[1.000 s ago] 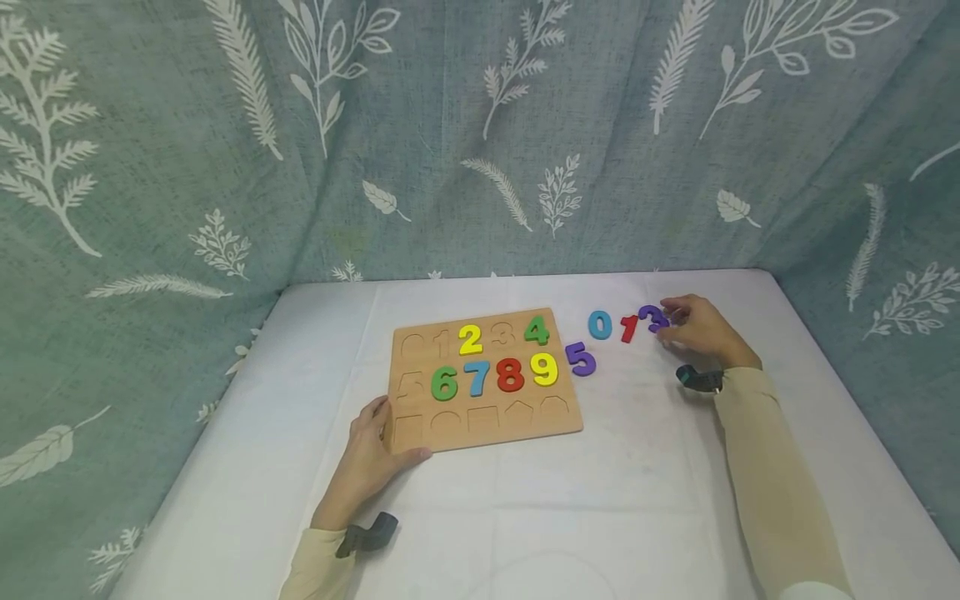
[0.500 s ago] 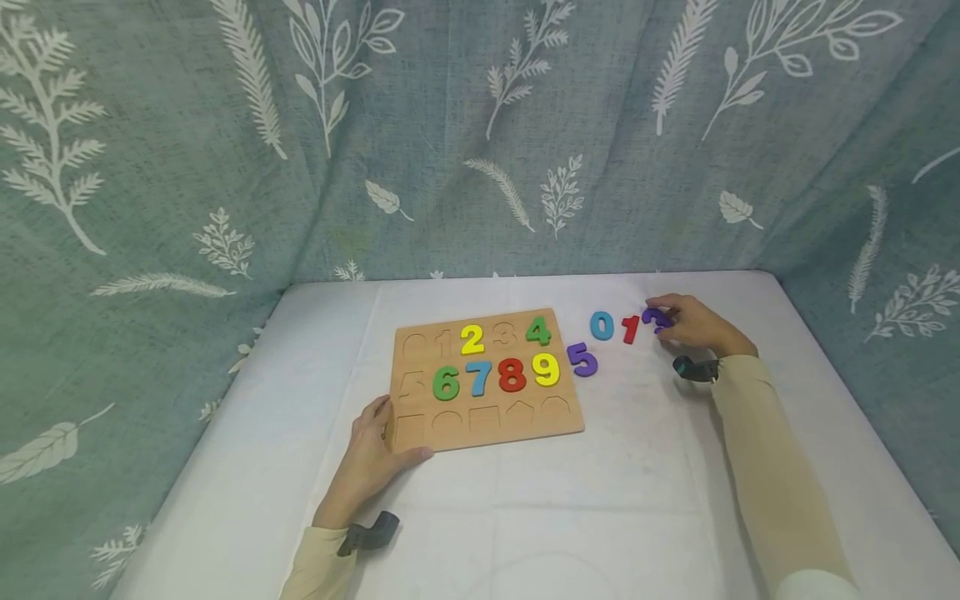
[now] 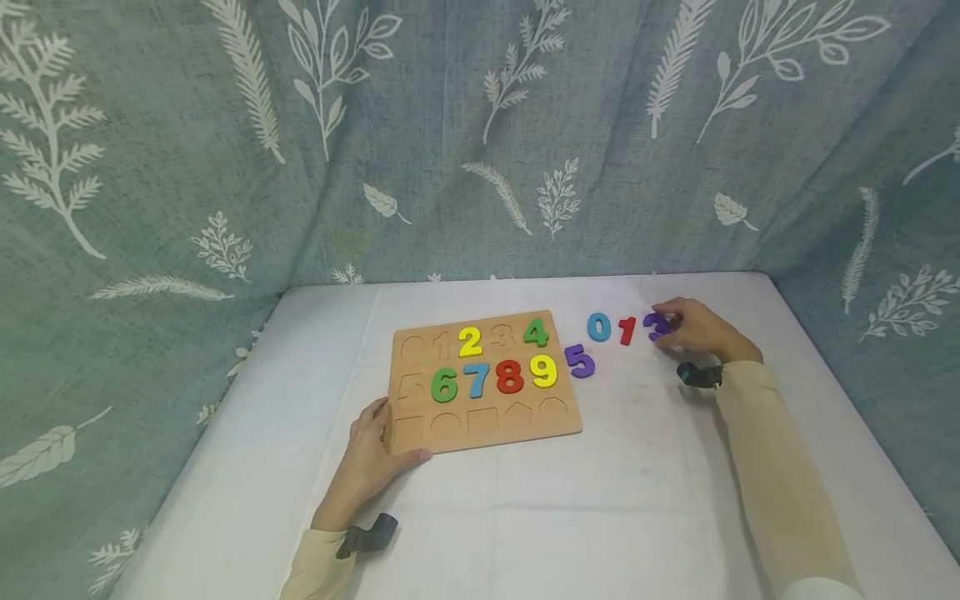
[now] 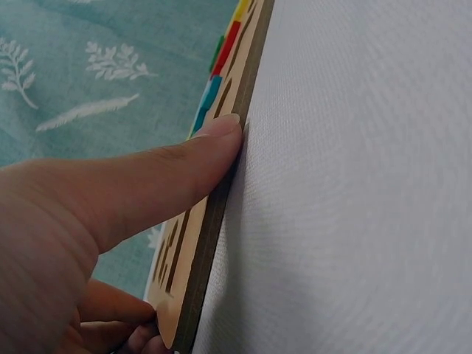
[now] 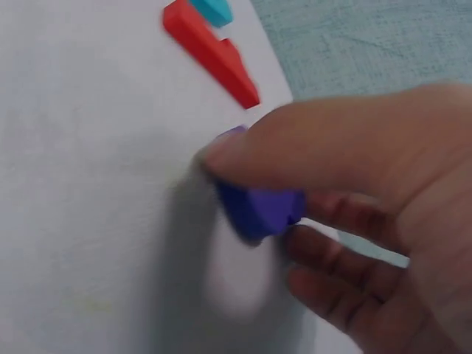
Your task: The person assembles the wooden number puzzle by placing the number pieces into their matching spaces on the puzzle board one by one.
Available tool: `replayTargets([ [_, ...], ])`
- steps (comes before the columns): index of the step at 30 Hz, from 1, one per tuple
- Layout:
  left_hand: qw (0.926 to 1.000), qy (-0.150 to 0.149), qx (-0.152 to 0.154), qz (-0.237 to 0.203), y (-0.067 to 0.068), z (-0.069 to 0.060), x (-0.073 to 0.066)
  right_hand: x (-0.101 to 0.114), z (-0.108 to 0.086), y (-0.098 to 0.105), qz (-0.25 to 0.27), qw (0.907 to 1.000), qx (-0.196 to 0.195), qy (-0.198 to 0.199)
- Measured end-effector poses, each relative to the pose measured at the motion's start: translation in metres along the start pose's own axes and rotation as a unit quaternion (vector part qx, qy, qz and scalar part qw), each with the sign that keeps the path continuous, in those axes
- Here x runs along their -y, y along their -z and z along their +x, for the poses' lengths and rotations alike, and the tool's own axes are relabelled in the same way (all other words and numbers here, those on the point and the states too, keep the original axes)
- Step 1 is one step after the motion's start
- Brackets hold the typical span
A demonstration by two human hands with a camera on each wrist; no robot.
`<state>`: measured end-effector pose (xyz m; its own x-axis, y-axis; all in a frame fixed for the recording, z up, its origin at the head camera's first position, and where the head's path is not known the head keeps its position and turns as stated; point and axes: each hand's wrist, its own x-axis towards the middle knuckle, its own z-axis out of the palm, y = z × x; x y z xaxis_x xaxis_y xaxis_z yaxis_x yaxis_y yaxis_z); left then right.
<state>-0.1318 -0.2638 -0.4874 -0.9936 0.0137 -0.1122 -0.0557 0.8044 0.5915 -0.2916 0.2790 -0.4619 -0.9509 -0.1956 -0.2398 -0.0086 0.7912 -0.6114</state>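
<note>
The wooden number board (image 3: 487,408) lies on the white cloth, bearing 2, 4, 6, 7, 8 and 9. My left hand (image 3: 367,462) grips its lower left corner; in the left wrist view the thumb of that hand (image 4: 125,192) presses the edge of the board (image 4: 193,273). At the right, my right hand (image 3: 701,327) pinches the purple 3 (image 3: 657,326) between thumb and fingers. The right wrist view has the hand (image 5: 354,184) holding the purple piece (image 5: 269,210), partly hidden by the thumb, with shadow on the cloth beneath.
A blue 0 (image 3: 599,327) and a red 1 (image 3: 627,330) lie left of my right hand. The purple 5 (image 3: 580,361) sits at the board's right edge. A leaf-patterned curtain (image 3: 435,150) stands behind the table (image 3: 570,508).
The purple 3 has turned and shifted slightly in my right hand, with a wider gap from the red 1. My left hand and the board have stayed put.
</note>
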Motion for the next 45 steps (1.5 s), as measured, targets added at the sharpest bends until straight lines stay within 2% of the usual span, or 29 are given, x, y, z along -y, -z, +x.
replayTargets([
  [7, 1.0000, -0.003, 0.001, 0.003, -0.001, 0.000, 0.000, 0.003, -0.006, 0.000, 0.017, 0.9990, -0.026, -0.033],
  [18, 1.0000, -0.005, -0.002, 0.004, -0.002, 0.001, 0.003, 0.029, -0.015, 0.004, 0.012, 0.9980, -0.048, -0.039],
  [30, 1.0000, 0.000, -0.001, 0.004, -0.001, 0.000, 0.003, 0.056, -0.010, -0.011, 0.015, 0.9951, -0.084, 0.048],
  [45, 0.9999, 0.003, 0.000, 0.014, -0.001, -0.001, 0.001, 0.106, 0.009, -0.030, 0.028, 0.9891, -0.076, 0.123],
])
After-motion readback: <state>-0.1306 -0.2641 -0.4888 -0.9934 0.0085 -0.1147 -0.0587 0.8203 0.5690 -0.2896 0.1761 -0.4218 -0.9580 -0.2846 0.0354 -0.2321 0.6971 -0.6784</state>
